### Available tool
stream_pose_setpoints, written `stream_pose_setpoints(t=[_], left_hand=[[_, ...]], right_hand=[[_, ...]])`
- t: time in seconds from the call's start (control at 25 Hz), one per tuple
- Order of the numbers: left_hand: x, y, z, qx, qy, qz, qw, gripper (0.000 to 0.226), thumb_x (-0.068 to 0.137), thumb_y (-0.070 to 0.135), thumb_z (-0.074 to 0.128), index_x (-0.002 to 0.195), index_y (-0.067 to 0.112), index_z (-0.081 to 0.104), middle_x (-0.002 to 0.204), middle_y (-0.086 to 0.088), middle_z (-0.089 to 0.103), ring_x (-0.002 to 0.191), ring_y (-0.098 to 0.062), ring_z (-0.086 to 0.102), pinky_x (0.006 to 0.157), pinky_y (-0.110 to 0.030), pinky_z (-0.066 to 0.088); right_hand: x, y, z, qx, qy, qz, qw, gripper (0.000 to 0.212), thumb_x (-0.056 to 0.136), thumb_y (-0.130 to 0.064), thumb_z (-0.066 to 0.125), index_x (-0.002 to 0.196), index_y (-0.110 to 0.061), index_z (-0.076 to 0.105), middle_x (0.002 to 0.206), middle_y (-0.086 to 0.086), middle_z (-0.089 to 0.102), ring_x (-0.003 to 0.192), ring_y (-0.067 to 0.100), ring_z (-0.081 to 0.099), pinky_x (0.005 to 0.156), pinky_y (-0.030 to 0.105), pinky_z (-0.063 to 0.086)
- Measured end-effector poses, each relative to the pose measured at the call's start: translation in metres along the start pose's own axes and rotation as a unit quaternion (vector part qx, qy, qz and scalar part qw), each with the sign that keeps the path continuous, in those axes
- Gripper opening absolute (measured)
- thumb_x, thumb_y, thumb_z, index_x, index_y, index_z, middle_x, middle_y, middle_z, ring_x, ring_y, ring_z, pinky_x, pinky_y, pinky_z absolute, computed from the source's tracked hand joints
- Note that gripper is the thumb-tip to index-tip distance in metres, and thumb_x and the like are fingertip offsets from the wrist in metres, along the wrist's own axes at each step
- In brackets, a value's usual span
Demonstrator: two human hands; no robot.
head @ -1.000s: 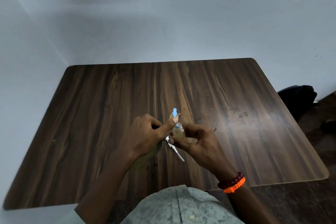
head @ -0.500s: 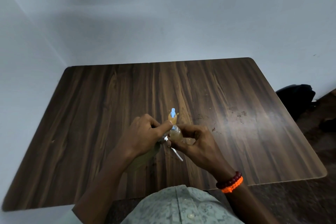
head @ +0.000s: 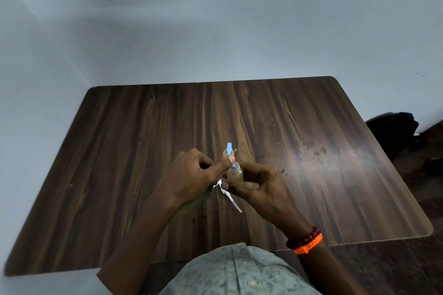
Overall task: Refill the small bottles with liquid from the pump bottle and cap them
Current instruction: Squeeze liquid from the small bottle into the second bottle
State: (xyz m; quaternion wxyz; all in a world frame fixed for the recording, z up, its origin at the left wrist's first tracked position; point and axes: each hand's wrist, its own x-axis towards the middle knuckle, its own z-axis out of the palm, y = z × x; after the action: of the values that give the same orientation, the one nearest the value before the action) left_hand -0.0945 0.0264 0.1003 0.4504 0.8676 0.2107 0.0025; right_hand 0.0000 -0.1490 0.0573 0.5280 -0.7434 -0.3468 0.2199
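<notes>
My right hand [head: 257,184] holds a small clear bottle [head: 235,173] of amber liquid upright just above the table. My left hand [head: 191,175] grips the pump bottle [head: 203,195], whose pale body is mostly hidden under the palm. Its white pump spout and tube [head: 230,195] stick out between my hands. My left thumb reaches to the small bottle's mouth, and a bit of blue shows at the thumb tip. A second small bottle with a blue cap [head: 229,149] stands on the table right behind my hands.
The dark wooden table [head: 119,151] is pushed into a corner, with pale walls behind it and on the left. Small drips and stains [head: 318,151] mark the table's right half. A black bag [head: 393,129] lies on the floor beyond the right edge.
My hands stay together at the same spot. My left thumb dipped slightly and came back to the small bottle's mouth. The view shifted a little.
</notes>
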Motion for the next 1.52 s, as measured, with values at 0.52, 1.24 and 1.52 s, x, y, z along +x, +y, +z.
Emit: stream_pose_setpoints(t=[0.52, 1.24, 1.52], left_hand=[[0.002, 0.001, -0.002, -0.029, 0.007, -0.002, 1.000, 0.074, 0.074, 0.089, 0.041, 0.049, 0.026, 0.070, 0.045, 0.004, 0.061, 0.041, -0.005, 0.048, 0.056, -0.026, 0.042], [0.006, 0.005, -0.005, -0.026, 0.027, -0.009, 0.999, 0.071, 0.070, 0.087, 0.041, 0.049, 0.027, 0.073, 0.050, 0.002, 0.068, 0.047, -0.014, 0.062, 0.058, -0.040, 0.052], [0.003, 0.007, -0.004, -0.011, 0.044, -0.002, 0.999, 0.086, 0.071, 0.093, 0.041, 0.050, 0.016, 0.070, 0.048, 0.000, 0.063, 0.043, -0.015, 0.055, 0.057, -0.041, 0.048]], right_hand=[[0.008, -0.006, -0.005, 0.003, -0.003, -0.021, 1.000, 0.032, 0.086, -0.033, 0.082, 0.116, -0.022, 0.078, 0.109, -0.011, 0.081, 0.105, -0.002, 0.074, 0.092, 0.017, 0.058], [0.011, -0.006, -0.007, 0.008, -0.007, -0.013, 1.000, 0.032, 0.088, -0.026, 0.082, 0.118, -0.017, 0.077, 0.111, -0.006, 0.081, 0.107, 0.004, 0.075, 0.097, 0.034, 0.061], [0.011, -0.007, -0.007, 0.017, 0.003, -0.006, 1.000, 0.031, 0.088, -0.023, 0.083, 0.118, -0.017, 0.078, 0.111, -0.006, 0.081, 0.108, 0.004, 0.075, 0.098, 0.037, 0.061]])
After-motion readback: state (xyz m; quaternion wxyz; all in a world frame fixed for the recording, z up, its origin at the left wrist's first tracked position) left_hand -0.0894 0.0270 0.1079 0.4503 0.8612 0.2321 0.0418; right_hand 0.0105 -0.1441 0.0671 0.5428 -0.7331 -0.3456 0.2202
